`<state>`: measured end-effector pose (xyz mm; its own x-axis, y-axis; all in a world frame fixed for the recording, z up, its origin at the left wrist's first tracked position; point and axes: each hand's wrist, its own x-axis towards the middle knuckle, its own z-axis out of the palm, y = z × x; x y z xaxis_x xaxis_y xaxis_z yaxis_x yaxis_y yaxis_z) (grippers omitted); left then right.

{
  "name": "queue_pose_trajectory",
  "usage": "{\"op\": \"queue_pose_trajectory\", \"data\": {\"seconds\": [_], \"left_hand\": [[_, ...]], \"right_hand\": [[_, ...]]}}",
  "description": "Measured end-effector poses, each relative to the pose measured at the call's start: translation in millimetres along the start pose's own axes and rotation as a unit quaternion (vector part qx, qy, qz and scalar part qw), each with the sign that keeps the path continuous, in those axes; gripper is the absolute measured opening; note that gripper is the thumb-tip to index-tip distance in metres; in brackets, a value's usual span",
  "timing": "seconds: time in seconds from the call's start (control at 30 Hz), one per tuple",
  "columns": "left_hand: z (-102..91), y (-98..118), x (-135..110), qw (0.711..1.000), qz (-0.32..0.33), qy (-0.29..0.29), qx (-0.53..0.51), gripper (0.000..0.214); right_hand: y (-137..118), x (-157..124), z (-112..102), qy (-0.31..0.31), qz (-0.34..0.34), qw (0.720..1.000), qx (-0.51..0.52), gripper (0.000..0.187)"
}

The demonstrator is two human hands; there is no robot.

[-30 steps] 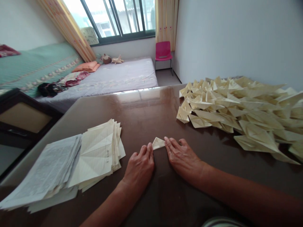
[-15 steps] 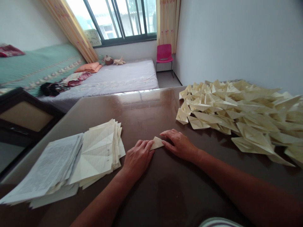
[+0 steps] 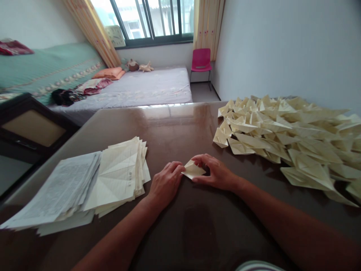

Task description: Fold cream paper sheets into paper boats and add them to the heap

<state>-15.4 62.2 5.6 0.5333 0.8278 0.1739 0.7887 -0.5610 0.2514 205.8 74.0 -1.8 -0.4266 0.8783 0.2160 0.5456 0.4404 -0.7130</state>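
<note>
A small folded piece of cream paper (image 3: pixel 194 170) lies between my two hands on the brown table. My left hand (image 3: pixel 168 177) grips its left corner, with the fingertips pressed together. On the other side, my right hand (image 3: pixel 213 171) has its thumb and fingers curved around the paper's right part, holding it by the edges. The paper's folded faces show between the thumb and fingers. To the left of my left hand lies a stack of creased cream sheets (image 3: pixel 115 173), the top one marked with radiating fold lines.
Printed sheets (image 3: pixel 60 192) are stacked at the table's left, touching the creased ones. Many folded paper pieces (image 3: pixel 282 128) are heaped at the right by the wall. Beyond the table (image 3: pixel 169 131) stand a bed (image 3: pixel 158 86) and a pink chair (image 3: pixel 201 60).
My right hand has opened wider around the folded paper, and more of the paper's surface now shows. The whole view has shifted slightly.
</note>
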Motion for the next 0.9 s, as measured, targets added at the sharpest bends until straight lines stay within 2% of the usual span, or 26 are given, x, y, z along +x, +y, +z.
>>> {"op": "queue_pose_trajectory", "data": {"seconds": [0.13,0.2,0.27,0.37,0.5,0.6,0.73,0.9], "left_hand": [[-0.5,1,0,1.000,-0.007,-0.006,-0.019,0.020],[0.3,0,1,0.999,-0.014,0.003,-0.040,0.020],[2.6,-2,2,0.997,-0.026,0.026,-0.074,0.017],[7.7,-5,4,0.983,-0.057,0.077,-0.157,0.016],[11.0,-5,6,0.943,-0.106,0.126,-0.290,0.028],[8.7,0,6,0.916,-0.120,0.104,-0.369,0.033],[4.9,7,5,0.904,-0.116,0.046,-0.408,0.022],[6.3,10,4,0.903,-0.115,0.036,-0.412,0.018]], "right_hand": [[3,-1,2,0.002,0.014,1.000,-0.023,0.021],[5,-2,4,-0.001,0.005,0.999,-0.050,0.013],[6,-2,6,0.013,0.002,0.999,-0.044,0.012],[6,-2,7,0.050,0.039,0.998,0.019,0.013],[2,0,6,0.060,0.079,0.987,0.128,0.014],[-1,0,8,0.042,0.087,0.972,0.213,0.015],[-4,-1,13,-0.030,0.095,0.953,0.285,0.023],[-4,-3,20,-0.010,0.099,0.958,0.269,0.019]]}}
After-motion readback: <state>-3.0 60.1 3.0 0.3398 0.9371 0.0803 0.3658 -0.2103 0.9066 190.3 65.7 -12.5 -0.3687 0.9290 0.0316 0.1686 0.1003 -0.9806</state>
